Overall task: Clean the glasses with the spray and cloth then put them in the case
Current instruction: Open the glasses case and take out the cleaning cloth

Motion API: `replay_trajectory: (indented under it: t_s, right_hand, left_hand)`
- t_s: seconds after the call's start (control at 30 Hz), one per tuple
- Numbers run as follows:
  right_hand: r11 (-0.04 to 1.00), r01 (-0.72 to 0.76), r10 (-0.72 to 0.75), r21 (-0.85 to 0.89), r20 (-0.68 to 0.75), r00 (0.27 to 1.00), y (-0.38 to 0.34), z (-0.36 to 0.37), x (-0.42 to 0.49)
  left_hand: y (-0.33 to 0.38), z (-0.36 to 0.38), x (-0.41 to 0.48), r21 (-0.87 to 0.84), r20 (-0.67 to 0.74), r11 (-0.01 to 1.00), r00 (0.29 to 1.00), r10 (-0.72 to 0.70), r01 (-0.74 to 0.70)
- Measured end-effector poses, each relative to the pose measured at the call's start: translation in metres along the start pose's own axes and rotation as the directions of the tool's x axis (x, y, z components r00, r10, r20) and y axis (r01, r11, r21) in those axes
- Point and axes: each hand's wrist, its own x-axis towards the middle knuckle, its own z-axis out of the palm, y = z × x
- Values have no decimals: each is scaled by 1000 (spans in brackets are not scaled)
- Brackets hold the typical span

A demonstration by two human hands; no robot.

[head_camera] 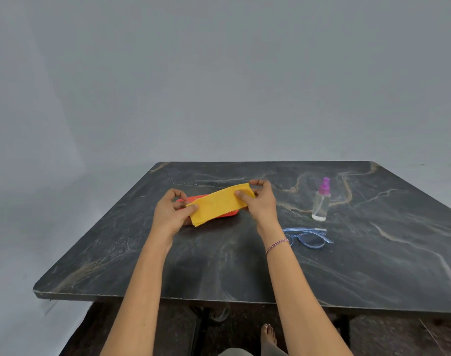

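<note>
The dark marbled worktop shows a task that looks barely begun. The left hand and right hand each pinch an end of the yellow cloth, stretched above the red case. The blue glasses lie untouched at four o'clock from the cloth. The spray bottle stands at three o'clock.

Both bare forearms reach forward, roughly parallel. The left hand and right hand each pinch one end of the yellow cloth between thumb and curled fingers, with the right grip slightly higher and farther out than the left.
</note>
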Motion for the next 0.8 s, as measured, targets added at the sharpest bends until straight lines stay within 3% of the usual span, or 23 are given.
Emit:
replay_trajectory:
  t_s: [0.07, 0.17, 0.33, 0.43, 0.63, 0.7, 0.8]
  right_hand:
    - [985, 120, -130, -126, -77, 988, -4, 0, -5]
    - [932, 289, -307, -218, -52, 950, -9, 1, -12]
    - [817, 491, -463, -301, 165, 871, -8, 4, -27]
    - [757, 569, -483, -322, 312, 818, -1, 3, -34]
    - [732, 626, -445, -269, 506, 739, 11, -2, -45]
    - [792, 576, -424, -204, 495, 758, 13, -6, -47]
    - [888, 454, -405, -72, 341, 848, 12, -6, -49]
  left_hand:
    - [3, 5, -7, -29, 59, 998, 997, -46, 48]
    - [3, 15, -14, -41, 126, 996, 990, -68, 74]
    - [0, 26, -19, 38, 229, 994, 967, -109, 103]
    - [0, 31, -20, -9, 190, 988, 971, -147, 151]
    - [2, 29, -25, -254, 129, 928, 961, -246, 271]
    - [1, 27, -24, -296, 91, 915, 962, -258, 274]
    - [-4, 26, -22, -301, 18, 922, 968, -249, 242]
